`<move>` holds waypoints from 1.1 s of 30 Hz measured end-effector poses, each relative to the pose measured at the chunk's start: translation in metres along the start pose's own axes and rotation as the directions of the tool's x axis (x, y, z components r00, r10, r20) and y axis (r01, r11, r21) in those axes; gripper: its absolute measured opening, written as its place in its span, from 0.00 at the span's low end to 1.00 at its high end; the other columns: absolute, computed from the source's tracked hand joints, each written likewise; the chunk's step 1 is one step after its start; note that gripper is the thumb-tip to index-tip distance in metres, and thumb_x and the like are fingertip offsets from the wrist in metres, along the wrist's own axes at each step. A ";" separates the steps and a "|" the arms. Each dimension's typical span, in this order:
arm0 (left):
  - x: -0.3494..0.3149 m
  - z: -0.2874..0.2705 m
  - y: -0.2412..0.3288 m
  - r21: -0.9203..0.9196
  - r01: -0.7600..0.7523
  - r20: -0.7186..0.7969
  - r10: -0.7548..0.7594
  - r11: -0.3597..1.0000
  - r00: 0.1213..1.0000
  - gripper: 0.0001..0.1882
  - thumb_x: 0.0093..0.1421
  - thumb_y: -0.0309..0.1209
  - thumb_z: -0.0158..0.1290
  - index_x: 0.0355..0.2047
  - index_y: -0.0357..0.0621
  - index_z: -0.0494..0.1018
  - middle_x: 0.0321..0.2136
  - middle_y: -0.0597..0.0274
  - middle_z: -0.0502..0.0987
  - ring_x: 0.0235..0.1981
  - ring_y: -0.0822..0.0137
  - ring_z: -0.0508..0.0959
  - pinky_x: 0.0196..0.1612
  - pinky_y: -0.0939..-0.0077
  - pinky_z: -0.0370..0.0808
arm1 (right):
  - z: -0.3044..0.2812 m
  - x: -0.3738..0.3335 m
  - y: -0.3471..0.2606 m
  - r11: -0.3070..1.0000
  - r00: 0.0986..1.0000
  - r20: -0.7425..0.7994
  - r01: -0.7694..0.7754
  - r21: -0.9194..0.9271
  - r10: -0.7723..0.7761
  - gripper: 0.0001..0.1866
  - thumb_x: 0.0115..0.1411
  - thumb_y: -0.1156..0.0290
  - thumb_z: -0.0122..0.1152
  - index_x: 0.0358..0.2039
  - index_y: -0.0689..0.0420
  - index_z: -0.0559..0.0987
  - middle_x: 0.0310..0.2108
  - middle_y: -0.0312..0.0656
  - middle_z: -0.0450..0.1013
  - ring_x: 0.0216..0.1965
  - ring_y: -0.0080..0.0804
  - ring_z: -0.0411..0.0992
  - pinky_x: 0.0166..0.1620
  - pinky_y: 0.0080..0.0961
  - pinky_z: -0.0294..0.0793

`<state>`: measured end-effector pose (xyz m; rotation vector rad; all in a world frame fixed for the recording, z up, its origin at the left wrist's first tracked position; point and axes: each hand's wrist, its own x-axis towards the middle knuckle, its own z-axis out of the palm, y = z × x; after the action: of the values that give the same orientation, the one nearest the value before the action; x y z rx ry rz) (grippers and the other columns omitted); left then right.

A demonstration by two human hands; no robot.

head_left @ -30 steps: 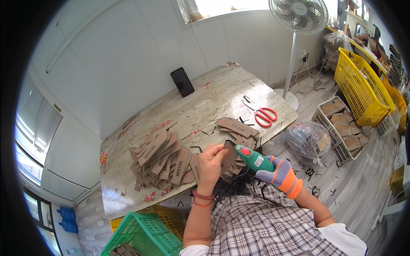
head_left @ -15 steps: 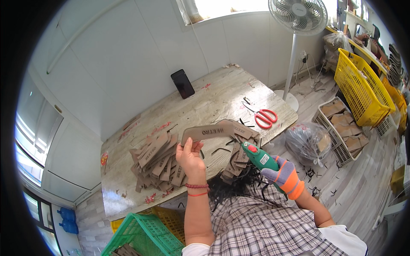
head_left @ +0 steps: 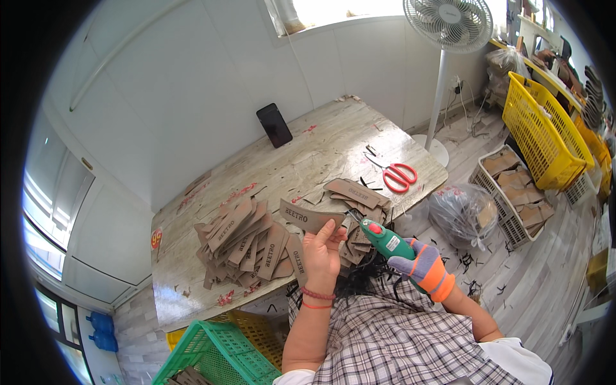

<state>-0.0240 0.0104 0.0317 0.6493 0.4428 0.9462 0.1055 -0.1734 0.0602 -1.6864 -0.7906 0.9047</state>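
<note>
Since half a second ago, left hand [head_left: 323, 250] has drawn the curved brown cardboard strip [head_left: 310, 218] down and nearer the body; it was held out higher over the table [head_left: 301, 151] then. Right hand [head_left: 423, 266] has barely shifted.

Left hand bare, fingers closed on the strip's lower right end, thumb pinching it; red bands at the wrist. Strip is lifted off the table, slanting up to the left, printed face toward the camera.

Right hand wears a grey glove with orange cuff, wrapped tight round the green electric cutter with red button [head_left: 384, 239]. Cutter nose points up-left toward the strip's held end; blade tip looks just beside the strip's edge, though contact cannot be told at this size.

On the pale, scuffed wooden table: large fanned heap of brown cardboard strips [head_left: 244, 247] left of the left hand, smaller stack of same strips [head_left: 356, 196] behind the cutter. Red-handled scissors [head_left: 394, 173] lie near the table's right edge, well apart from both hands. Black phone [head_left: 274, 125] leans against the white wall at the far side.

Green plastic crate [head_left: 212, 359] stands below the table's near edge, a yellow one just beside it. On the floor to the right: grey plastic bag [head_left: 462, 215], wire basket of brown pieces [head_left: 513, 192], yellow plastic basket [head_left: 545, 131]. White pedestal fan [head_left: 449, 25] stands beyond the table's far corner.
</note>
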 end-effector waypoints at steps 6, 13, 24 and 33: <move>0.002 -0.002 -0.006 0.047 -0.055 -0.004 0.055 0.997 0.998 0.06 0.57 0.21 0.54 0.36 0.38 0.74 0.29 0.59 0.79 0.25 0.67 0.79 0.29 0.75 0.76 | 0.005 0.000 0.002 0.999 0.999 -0.024 0.038 -0.024 -0.038 0.29 0.49 0.55 0.71 0.46 0.62 0.74 0.23 0.34 0.74 0.19 0.16 0.69 0.23 0.16 0.69; -0.002 0.004 -0.006 0.088 -0.047 0.049 0.043 0.995 0.998 0.05 0.57 0.20 0.54 0.35 0.35 0.75 0.29 0.57 0.80 0.24 0.67 0.79 0.28 0.75 0.76 | 0.002 -0.002 -0.007 1.000 1.000 -0.006 0.018 0.024 -0.018 0.29 0.49 0.56 0.71 0.45 0.62 0.74 0.23 0.34 0.74 0.19 0.16 0.70 0.23 0.15 0.69; 0.001 0.007 0.011 0.390 -0.165 0.136 0.121 0.906 0.983 0.04 0.56 0.19 0.54 0.33 0.33 0.75 0.28 0.56 0.80 0.23 0.69 0.77 0.28 0.76 0.76 | -0.009 -0.003 -0.003 1.000 0.999 0.038 0.023 -0.013 -0.022 0.27 0.50 0.58 0.71 0.46 0.61 0.75 0.25 0.32 0.73 0.23 0.13 0.66 0.25 0.15 0.67; 0.001 0.008 0.016 0.472 -0.190 0.142 0.139 0.861 0.980 0.04 0.55 0.20 0.56 0.31 0.32 0.76 0.27 0.56 0.80 0.21 0.71 0.77 0.27 0.79 0.75 | -0.013 -0.001 -0.006 0.994 0.997 0.061 0.044 -0.104 -0.038 0.28 0.49 0.57 0.72 0.45 0.61 0.75 0.23 0.31 0.73 0.21 0.14 0.66 0.25 0.16 0.67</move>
<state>-0.0285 0.0153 0.0486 1.2059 0.5442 0.9632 0.1161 -0.1785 0.0689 -1.7347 -0.9238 0.9009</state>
